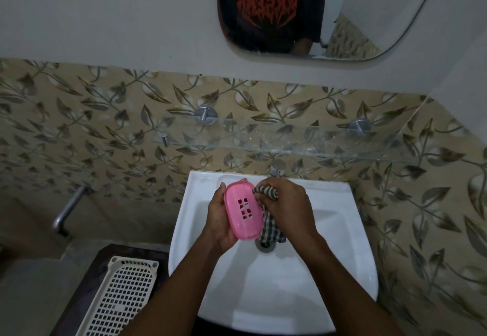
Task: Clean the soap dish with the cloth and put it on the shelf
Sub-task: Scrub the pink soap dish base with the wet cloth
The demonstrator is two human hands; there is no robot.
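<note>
A pink oval soap dish (pixel 243 210) with several drain holes is held over the white sink (pixel 274 296). My left hand (pixel 220 217) grips it from the left and underneath. My right hand (pixel 288 207) is closed on a dark checked cloth (pixel 271 231), whose bunched end touches the dish's upper right rim while the rest hangs down toward the drain. A glass shelf (pixel 290 140) on two metal brackets runs along the tiled wall above the sink.
A tap (pixel 276 168) stands at the back of the sink, just behind my hands. A cream plastic basket (pixel 121 298) lies on a dark surface at the lower left. A metal pipe (pixel 69 209) juts from the left wall. A mirror (pixel 316 11) hangs above.
</note>
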